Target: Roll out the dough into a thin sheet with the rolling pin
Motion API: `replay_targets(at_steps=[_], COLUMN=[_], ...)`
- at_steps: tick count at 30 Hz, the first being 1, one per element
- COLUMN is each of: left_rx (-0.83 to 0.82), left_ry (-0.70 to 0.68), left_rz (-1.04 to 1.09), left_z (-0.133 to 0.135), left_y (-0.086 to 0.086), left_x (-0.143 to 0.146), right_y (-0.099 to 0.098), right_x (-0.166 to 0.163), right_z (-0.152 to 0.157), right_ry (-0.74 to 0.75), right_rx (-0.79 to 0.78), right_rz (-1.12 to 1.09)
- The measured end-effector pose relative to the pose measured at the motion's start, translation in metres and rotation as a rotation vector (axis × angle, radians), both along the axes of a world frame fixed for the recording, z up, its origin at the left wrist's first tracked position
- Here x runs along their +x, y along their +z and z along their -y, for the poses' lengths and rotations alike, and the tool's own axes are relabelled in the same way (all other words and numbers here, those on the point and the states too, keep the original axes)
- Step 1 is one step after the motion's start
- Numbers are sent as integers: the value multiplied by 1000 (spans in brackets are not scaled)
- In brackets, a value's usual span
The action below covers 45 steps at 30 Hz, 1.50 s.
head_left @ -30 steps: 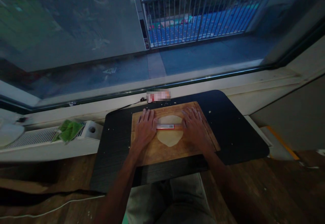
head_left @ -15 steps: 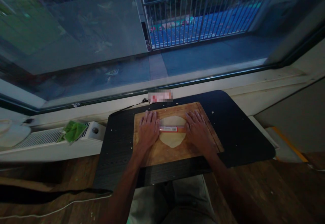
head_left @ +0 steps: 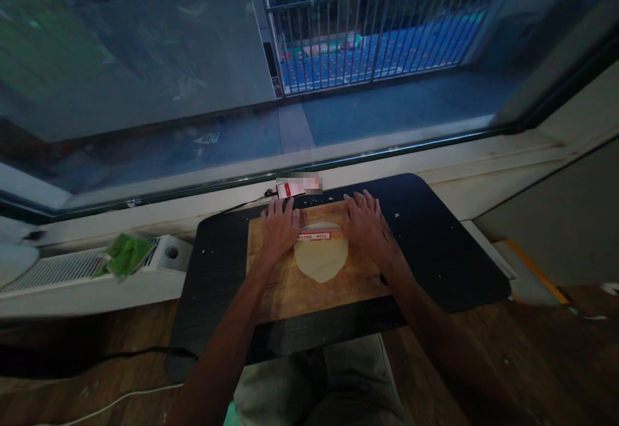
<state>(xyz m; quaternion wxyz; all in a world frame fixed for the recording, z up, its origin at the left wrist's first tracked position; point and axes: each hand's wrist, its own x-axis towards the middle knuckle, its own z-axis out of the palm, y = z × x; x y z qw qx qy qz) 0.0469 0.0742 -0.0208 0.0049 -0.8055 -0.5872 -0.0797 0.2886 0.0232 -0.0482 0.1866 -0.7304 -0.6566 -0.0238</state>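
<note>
Board (head_left: 290, 300): laid on the black counter (head_left: 213, 303), with the dough (head_left: 322, 263) carried at its middle.
Dough: flat, rounded; more of its near side has been uncovered.
Labelled rod (head_left: 314, 236): pushed from the dough's middle towards its far edge and turned, red lettering now being shown; pressure is presumably shifted to that far part.
Left hand (head_left: 280, 227): fingers extended, laid over the rod's left end.
Right hand (head_left: 363, 225): likewise outstretched over the right end; no pinch is seen in either grip.
Phone (head_left: 291, 189): left beyond the board.

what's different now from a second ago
The left hand and right hand have moved the labelled rod forward, from the middle of the dough to near its far edge. Neither hand visibly let go. The dough stays on the cutting board.
</note>
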Motion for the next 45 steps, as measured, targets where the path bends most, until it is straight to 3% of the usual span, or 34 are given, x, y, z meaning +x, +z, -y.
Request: replay_targets(at_steps=[5,12,23,33,40,45], left_rx=[11,6,71,94,131,-5], left_ry=[30,42,7,51,81,31], left_rz=[-5,-5,-1,64,122,159], left_z=[8,32,73,117,115,102], left_y=[-5,-9,-15,-21,-27,-22], left_x=[-1,-3,-11,-14,-13,-20], right_y=[-10,-17,7,-28,-43,-48], right_x=[5,6,-10,-10,-5,-3], right_z=[-12,13,62,85,83,76], right_ry=[39,85,115,137,135,161], right_rx=[-5,-4,5,161,232,248], right_rz=[19,99,144,53,5,-17])
